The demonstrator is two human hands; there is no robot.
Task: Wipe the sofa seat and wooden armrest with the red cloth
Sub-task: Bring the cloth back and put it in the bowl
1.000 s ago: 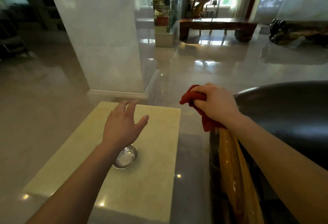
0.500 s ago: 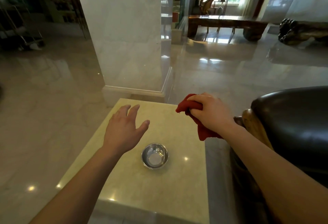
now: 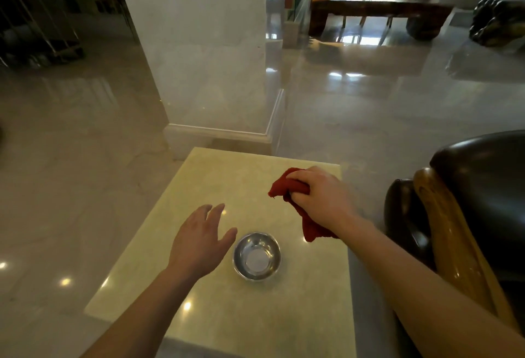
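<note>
Since a moment ago the view has swung left and down: the pale stone side table (image 3: 199, 295) now fills the middle, and the sofa has slid to the right edge. The left hand (image 3: 199, 241) hovers over the table's left half, palm down, fingers spread loosely and gripping nothing; before, it covered part of the steel bowl (image 3: 256, 256), which now sits fully exposed just beside the thumb, not touching it. The right hand (image 3: 318, 195), which a second ago was at the armrest, has moved out over the table's far right part, still bunching the red cloth (image 3: 287, 186) in a closed fist, with one end poking out past the knuckles and a tail hanging below the wrist.

Both forearms run off the bottom edge. The cloth's middle is hidden inside the fist. The wooden armrest (image 3: 443, 230) and dark leather sofa (image 3: 483, 170) are cut off at the right, and the right forearm crosses in front of the armrest's lower part; the seat itself cannot be made out. A white marble pillar (image 3: 199, 45) stands behind the table on the glossy floor.

The bowl is upright; its inside shows only reflections, so whether it holds clear liquid I cannot tell.
</note>
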